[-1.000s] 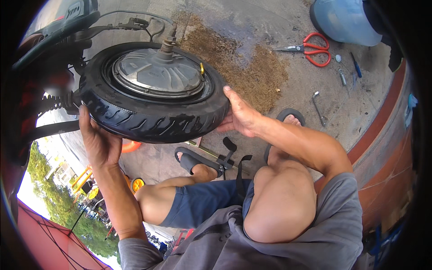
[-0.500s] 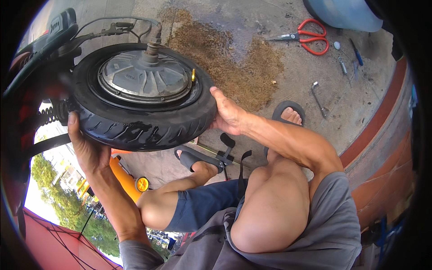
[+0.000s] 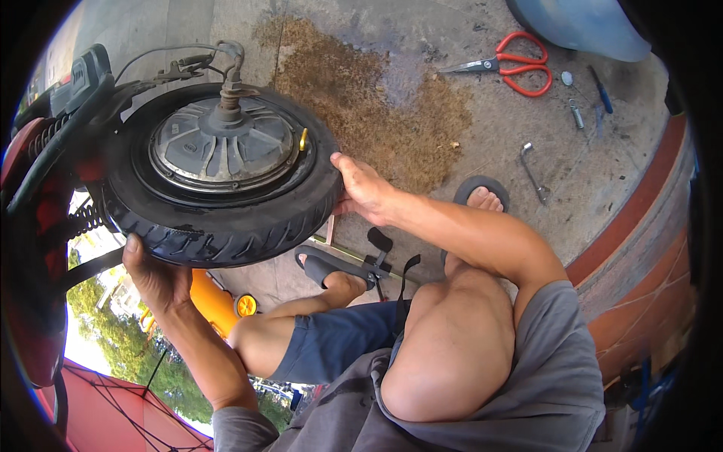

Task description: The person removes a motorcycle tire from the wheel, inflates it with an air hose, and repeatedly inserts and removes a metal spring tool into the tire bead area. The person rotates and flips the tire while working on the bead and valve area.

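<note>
Wheel [image 3: 220, 169], one: black treaded tyre, grey ribbed hub [image 3: 184, 143], lying tilted, face up, above the floor [image 3: 489, 143], beside a red-and-black vehicle [image 3: 49, 181]. Axle [image 3: 228, 102] upright from hub, cable [image 3: 162, 51] running off left. Valve stem [image 3: 303, 140], yellow, at right of rim.
Hands, two, well apart, both clamped on the tyre: left hand [image 3: 160, 280] at its near left edge, right hand [image 3: 363, 190] at its right edge.
Floor, beyond: brown stain [image 3: 354, 113]; scissors [image 3: 491, 65], red-handled; spanner [image 3: 534, 173], metal; screwdriver [image 3: 602, 90], blue-handled; container [image 3: 584, 26], translucent blue, partly in view.
</note>
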`<state>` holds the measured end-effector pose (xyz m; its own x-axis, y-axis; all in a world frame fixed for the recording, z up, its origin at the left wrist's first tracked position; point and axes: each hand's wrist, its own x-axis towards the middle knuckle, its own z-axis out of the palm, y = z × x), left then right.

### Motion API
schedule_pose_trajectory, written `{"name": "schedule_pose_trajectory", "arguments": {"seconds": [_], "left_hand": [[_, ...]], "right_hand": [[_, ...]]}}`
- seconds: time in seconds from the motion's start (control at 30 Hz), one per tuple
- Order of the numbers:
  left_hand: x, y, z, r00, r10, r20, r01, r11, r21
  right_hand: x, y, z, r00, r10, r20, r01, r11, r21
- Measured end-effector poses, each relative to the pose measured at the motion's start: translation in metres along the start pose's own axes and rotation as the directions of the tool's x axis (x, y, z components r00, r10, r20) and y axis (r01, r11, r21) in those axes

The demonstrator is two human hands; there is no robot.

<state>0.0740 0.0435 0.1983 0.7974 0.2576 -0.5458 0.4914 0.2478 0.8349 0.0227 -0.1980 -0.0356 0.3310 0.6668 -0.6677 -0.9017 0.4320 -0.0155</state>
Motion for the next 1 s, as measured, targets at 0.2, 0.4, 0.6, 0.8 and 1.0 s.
{"name": "schedule_pose_trajectory", "arguments": {"seconds": [0.2, 0.4, 0.6, 0.8, 1.0], "left_hand": [[-0.01, -0.003, -0.011, 0.994, -0.111, -0.011, 0.105, 0.962, -0.251], [-0.036, -0.02, -0.004, 0.994, -0.061, -0.092, 0.059, 0.998, -0.03], [-0.075, -0.029, 0.013, 0.997, -0.04, 0.07, 0.037, 0.999, 0.036], [-0.108, -0.034, 0.038, 0.981, 0.178, -0.077, -0.146, 0.938, 0.315], [-0.117, -0.029, 0.05, 0.97, 0.238, -0.055, -0.197, 0.894, 0.404]], "right_hand": [[0.006, 0.002, -0.028, 0.996, -0.022, -0.091, 0.01, 0.992, -0.129], [0.04, -0.012, -0.041, 0.999, -0.052, -0.011, 0.048, 0.969, -0.244], [0.052, -0.016, -0.034, 0.997, -0.08, 0.008, 0.078, 0.948, -0.308], [0.094, -0.02, 0.005, 0.991, -0.044, 0.13, 0.083, 0.948, -0.307], [0.106, -0.006, 0.022, 0.989, -0.025, 0.146, 0.065, 0.96, -0.274]]}}
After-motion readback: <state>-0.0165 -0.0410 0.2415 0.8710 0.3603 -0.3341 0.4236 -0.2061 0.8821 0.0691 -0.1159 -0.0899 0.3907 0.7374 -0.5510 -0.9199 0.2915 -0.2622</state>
